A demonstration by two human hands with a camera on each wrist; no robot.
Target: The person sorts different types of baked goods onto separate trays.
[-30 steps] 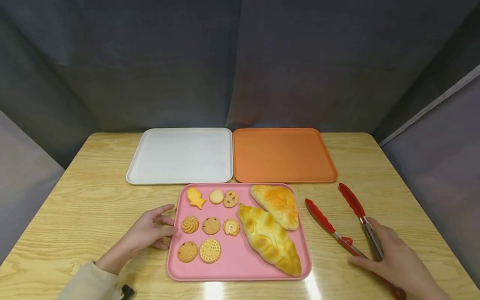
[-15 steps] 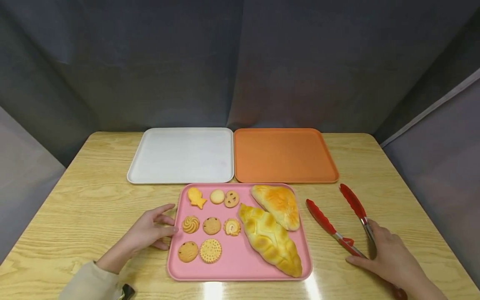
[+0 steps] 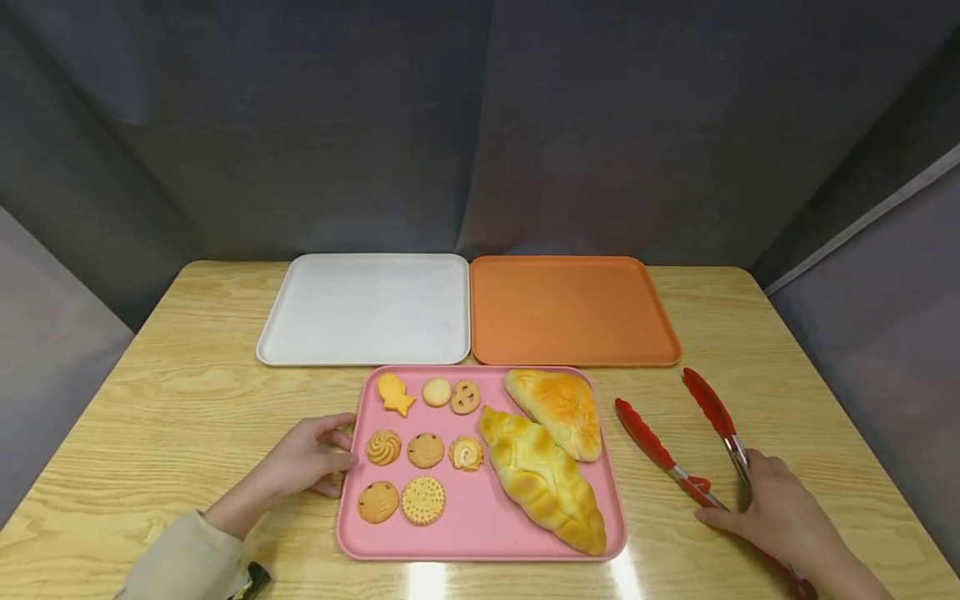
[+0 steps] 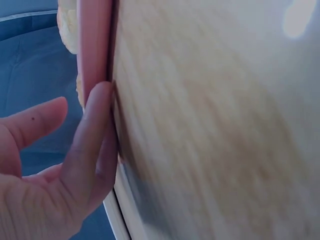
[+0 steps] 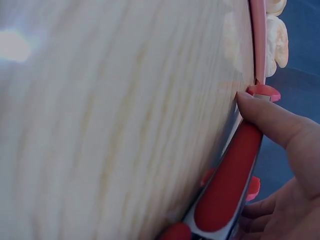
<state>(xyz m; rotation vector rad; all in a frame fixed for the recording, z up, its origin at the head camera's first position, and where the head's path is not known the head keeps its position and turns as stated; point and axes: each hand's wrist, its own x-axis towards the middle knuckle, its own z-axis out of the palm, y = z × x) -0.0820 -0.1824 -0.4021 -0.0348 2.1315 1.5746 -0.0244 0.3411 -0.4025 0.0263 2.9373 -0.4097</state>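
Note:
A pink tray (image 3: 495,517) bears several cookies, among them a fish-shaped one (image 3: 394,393) and a swirled one (image 3: 384,447). On its right side lie a braided bread (image 3: 543,479) and a triangular bread (image 3: 558,408). At the tray's left edge rests my left hand (image 3: 311,457); in the left wrist view its fingertip touches the pink rim (image 4: 95,45), thumb apart. My right hand (image 3: 787,510) holds red-tipped metal tongs (image 3: 645,433) right of the tray, thumb on one arm and fingers at the other. The tongs' arms are spread and lie low over the table.
Behind the pink tray, a white tray (image 3: 367,308) and an orange tray (image 3: 570,308) stand side by side with nothing on them. The wooden table (image 3: 172,417) ends at dark curtains (image 3: 337,125) at the back and sides.
The right hand has shifted slightly down along the tongs and settled on them. The left hand stays at the tray's edge; the trays and food lie as before.

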